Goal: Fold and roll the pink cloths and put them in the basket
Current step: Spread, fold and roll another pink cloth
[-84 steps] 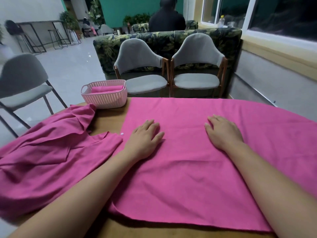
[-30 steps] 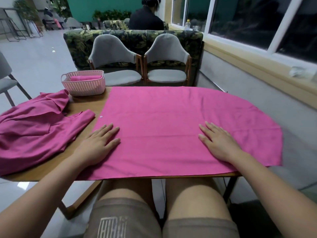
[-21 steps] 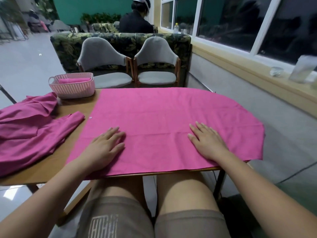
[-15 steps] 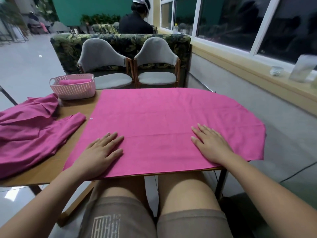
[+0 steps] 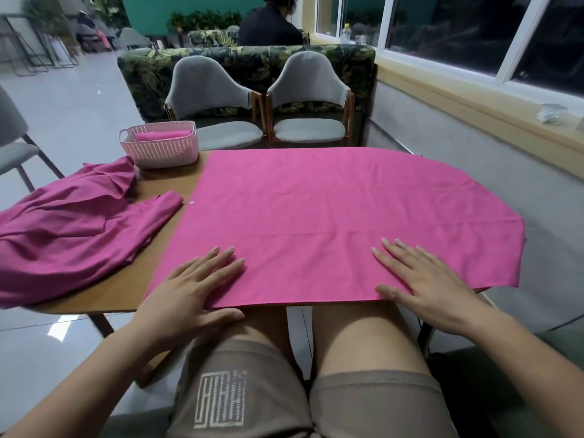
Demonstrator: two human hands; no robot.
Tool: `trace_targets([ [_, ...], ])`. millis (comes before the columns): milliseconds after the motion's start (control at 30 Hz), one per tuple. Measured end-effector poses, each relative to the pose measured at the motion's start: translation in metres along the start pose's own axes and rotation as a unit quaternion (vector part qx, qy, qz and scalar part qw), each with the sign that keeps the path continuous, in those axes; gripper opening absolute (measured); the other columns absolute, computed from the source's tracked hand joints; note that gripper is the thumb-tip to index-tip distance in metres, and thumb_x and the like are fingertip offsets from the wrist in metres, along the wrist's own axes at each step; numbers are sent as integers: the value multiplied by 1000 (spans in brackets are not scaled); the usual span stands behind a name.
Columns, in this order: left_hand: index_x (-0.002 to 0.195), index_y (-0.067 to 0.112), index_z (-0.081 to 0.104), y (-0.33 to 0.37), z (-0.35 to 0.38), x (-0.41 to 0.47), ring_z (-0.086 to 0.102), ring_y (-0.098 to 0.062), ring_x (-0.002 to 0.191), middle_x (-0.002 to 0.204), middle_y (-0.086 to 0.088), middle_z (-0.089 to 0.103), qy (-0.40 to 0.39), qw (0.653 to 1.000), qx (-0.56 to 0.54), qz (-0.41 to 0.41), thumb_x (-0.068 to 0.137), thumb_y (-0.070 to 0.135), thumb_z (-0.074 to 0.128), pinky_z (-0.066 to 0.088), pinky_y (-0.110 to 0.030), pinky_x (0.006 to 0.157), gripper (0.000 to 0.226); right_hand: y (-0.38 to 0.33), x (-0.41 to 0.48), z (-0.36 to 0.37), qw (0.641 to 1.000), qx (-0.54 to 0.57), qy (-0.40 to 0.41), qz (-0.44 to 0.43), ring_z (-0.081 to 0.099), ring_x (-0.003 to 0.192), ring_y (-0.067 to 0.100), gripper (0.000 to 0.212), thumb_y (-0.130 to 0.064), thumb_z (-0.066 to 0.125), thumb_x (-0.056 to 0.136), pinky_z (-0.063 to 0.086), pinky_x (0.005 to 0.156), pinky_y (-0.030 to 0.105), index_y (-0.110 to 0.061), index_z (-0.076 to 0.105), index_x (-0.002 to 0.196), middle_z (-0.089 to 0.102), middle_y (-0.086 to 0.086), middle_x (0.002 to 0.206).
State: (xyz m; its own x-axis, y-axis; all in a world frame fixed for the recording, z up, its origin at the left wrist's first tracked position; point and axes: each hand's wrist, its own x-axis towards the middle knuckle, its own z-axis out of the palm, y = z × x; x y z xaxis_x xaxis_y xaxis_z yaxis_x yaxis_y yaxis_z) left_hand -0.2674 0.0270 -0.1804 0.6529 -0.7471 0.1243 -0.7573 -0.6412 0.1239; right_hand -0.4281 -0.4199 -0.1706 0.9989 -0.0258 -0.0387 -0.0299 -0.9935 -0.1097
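Head view: left hand (image 5: pixel 189 292) and right hand (image 5: pixel 426 282) flat, fingers straight, on smooth rectangular pink cloth (image 5: pixel 331 210).

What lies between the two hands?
Only the spread cloth, with nothing on it, between left hand and right hand; the head view shows it.

worn: grey-brown shorts (image 5: pixel 373 403) at 6 o'clock, hems ending on the thighs | marking: pale, square, maze-like logo (image 5: pixel 221 398) on the left leg, 7 o'clock | left hand (image 5: pixel 189 289), right hand (image 5: pixel 429 279): bare, nails plain | forearms (image 5: pixel 94 368): bare to the frame edge
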Motion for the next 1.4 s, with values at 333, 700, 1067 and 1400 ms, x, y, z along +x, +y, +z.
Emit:
trace_targets([
  [333,165,50,7,-1,11,-14,7,-5,161,173,22,8,2,998,45,36,103,60,31,16,-34,128,67,-6,-12,7,997,-67,8,-37,-16,159,3,85,-92,11,89,0,132,39,-54,-18,159,-18,-19,172],
  [700,147,40,59,-20,-6,-20,40,3,148,155,30,47,44,990,-135,-17,97,3,57,40,-35,120,62,14,-24,6,976,146,160,23,47,144,5,63,5,57,90,29,124,29,-27,65,143,57,-10,152],
  [1067,118,20,74,-49,-23,44,67,-31,103,109,-5,70,119,982,-65,-132,106,44,47,52,-43,91,38,18,34,-22,967,4,247,62,62,69,38,40,-51,36,109,43,57,40,-23,61,95,61,5,75],
  [1400,132,43,68,-64,2,63,60,-26,106,119,6,62,124,985,1,-122,102,51,36,50,-51,95,44,31,73,3,982,-17,163,97,56,106,35,44,-52,36,106,45,91,52,-28,67,126,62,3,120],
])
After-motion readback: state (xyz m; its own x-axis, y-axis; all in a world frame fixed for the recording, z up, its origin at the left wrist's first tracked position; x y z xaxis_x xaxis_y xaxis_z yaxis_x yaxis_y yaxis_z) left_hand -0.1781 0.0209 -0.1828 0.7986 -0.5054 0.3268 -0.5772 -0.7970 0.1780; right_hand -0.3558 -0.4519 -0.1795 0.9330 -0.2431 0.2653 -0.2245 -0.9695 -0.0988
